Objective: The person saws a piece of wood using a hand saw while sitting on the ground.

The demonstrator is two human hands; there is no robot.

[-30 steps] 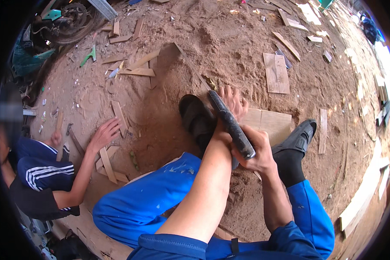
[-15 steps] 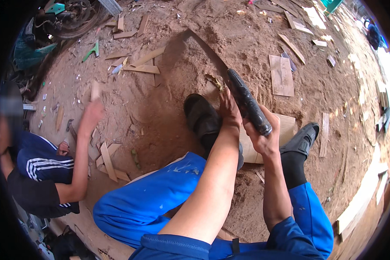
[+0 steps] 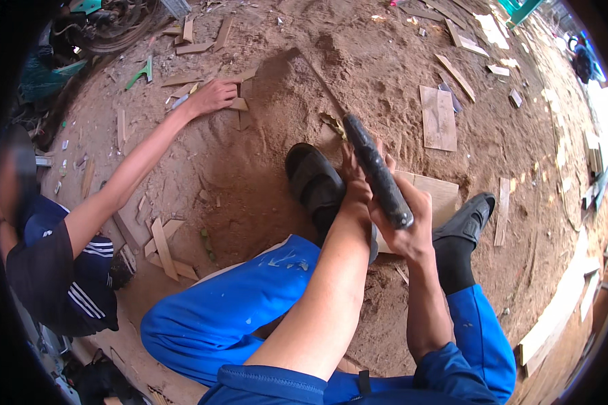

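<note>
My right hand (image 3: 417, 214) is wrapped round the thick black handle of a long-bladed tool (image 3: 375, 172). Its thin dark metal part (image 3: 324, 84) slants away to the upper left and looks angled and blurred at the far end, over the dirt. My left hand (image 3: 355, 170) is beside the handle, by my left sandal (image 3: 312, 177); its fingers are partly hidden, so their grip is unclear. A pale wooden board (image 3: 442, 192) lies under my hands, between my feet. A dry, yellowish scrap (image 3: 334, 125) lies just beyond my left hand.
At left, another person's hand (image 3: 216, 96) reaches to wood strips (image 3: 245, 111) on the dirt. More wood offcuts (image 3: 161, 248) lie around, with a flat board (image 3: 439, 118) ahead right. A wheel and machine parts (image 3: 108, 27) stand at far left; long planks (image 3: 554, 324) lie at right.
The other person's arm has stretched out to the wood strips, and the wood piece it held is out of that hand. My tool's handle has shifted slightly down and left.
</note>
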